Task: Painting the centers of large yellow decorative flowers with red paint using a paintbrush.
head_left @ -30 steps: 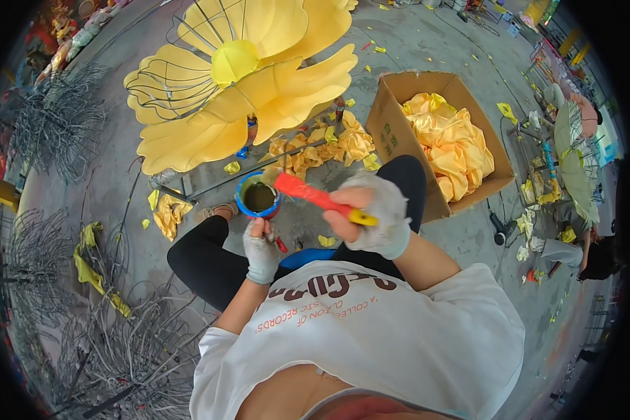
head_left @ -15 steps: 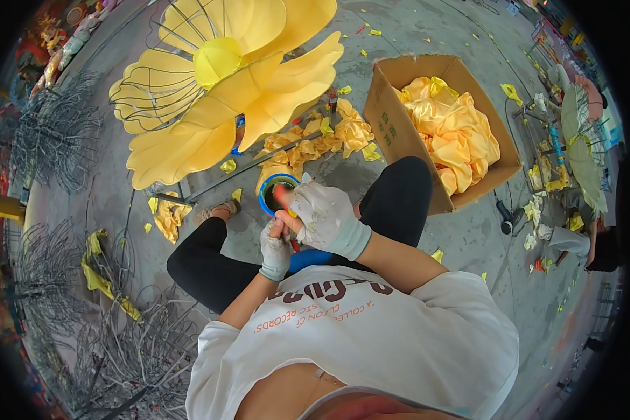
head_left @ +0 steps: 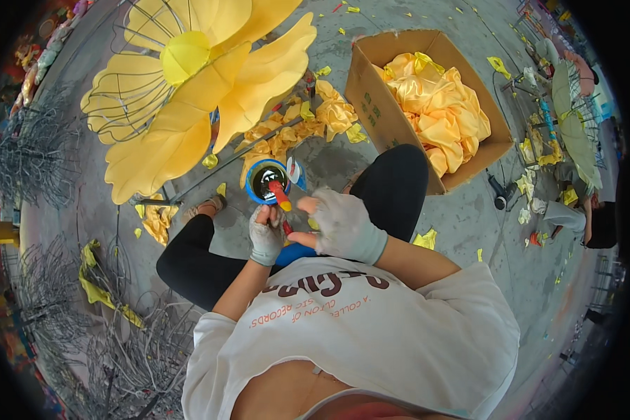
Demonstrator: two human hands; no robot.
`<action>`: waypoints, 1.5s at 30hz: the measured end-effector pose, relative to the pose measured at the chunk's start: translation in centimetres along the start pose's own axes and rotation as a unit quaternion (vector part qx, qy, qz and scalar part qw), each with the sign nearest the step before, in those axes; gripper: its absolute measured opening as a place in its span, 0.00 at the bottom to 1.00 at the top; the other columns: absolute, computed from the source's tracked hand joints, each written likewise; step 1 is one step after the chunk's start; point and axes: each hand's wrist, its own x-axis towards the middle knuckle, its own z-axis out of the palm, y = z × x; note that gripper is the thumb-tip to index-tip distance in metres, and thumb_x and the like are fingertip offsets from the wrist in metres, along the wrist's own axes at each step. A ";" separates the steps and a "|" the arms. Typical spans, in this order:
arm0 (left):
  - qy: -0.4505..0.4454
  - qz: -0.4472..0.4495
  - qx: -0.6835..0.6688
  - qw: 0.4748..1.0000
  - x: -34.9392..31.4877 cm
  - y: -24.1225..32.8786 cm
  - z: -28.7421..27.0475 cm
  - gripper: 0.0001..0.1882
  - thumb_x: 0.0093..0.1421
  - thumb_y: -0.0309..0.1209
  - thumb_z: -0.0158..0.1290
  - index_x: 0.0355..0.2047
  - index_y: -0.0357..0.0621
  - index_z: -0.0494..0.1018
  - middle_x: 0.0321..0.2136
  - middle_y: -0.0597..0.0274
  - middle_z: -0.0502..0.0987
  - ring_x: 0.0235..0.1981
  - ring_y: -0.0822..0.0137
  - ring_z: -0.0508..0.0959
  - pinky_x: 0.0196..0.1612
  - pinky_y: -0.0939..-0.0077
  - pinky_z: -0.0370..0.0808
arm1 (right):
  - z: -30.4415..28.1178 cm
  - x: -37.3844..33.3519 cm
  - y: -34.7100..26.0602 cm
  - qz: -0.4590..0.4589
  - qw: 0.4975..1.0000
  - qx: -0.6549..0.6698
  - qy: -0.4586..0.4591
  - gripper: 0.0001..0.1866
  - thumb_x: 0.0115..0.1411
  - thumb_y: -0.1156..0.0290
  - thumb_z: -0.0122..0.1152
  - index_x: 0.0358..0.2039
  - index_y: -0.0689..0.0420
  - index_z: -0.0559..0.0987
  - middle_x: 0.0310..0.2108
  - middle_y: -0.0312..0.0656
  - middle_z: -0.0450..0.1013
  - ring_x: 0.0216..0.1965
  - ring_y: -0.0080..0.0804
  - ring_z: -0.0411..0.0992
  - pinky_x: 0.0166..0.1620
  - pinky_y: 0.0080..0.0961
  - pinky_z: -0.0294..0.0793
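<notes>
A blue-rimmed can [head_left: 250, 190] with dark liquid inside stands in front of me between my legs. A red-handled tool with a yellow end [head_left: 278, 193] leans out of it, and a round lid [head_left: 295, 170] is at its right edge. My left hand [head_left: 265, 236], in a worn fingerless glove, is closed just below the can. A small red piece [head_left: 287, 227] shows beside its fingers; what they grip is partly hidden. My right hand [head_left: 346, 225], gloved too, is right of the tool, thumb and forefinger apart. A small yellow-green patch shows between them, too unclear to name.
A large yellow fabric flower on a wire frame [head_left: 186, 57] stands ahead to the left. A cardboard box [head_left: 372, 105] of yellow-orange cloth [head_left: 441, 105] is ahead right. Wire frames [head_left: 143, 350] pile up at left. Yellow scraps [head_left: 425, 239] litter the floor. Another person [head_left: 570, 221] is far right.
My right hand has let go of the red-handled tool and drawn back to the right, its thumb and forefinger now apart. The tool now rests in the can. The view has shifted slightly.
</notes>
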 end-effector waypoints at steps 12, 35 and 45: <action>-0.001 -0.039 0.056 0.998 0.8 -1.4 -5.1 0.16 0.60 0.39 0.46 0.16 0.51 0.61 0.14 0.68 0.61 0.21 0.71 0.61 0.30 0.77 0.57 | 0.2 -6.3 5.4 0.106 0.993 0.039 -0.037 0.10 0.56 0.71 0.58 0.21 0.58 0.70 0.20 0.40 0.64 0.20 0.36 0.61 0.25 0.26 0.61; 0.033 -0.102 0.017 0.994 8.2 -4.1 -5.5 0.14 0.53 0.26 0.47 0.13 0.50 0.59 0.13 0.66 0.61 0.22 0.66 0.64 0.32 0.73 0.61 | 6.4 -10.0 10.4 0.116 0.986 0.115 -0.017 0.10 0.57 0.67 0.57 0.19 0.53 0.72 0.21 0.37 0.68 0.21 0.37 0.67 0.25 0.27 0.66; 0.060 -0.050 0.163 0.983 10.5 -8.3 -6.7 0.10 0.51 0.26 0.43 0.15 0.52 0.60 0.13 0.70 0.60 0.21 0.69 0.61 0.32 0.73 0.59 | 5.4 -7.5 12.2 0.290 0.905 0.312 0.013 0.09 0.56 0.73 0.58 0.21 0.57 0.70 0.22 0.39 0.66 0.20 0.35 0.63 0.26 0.26 0.64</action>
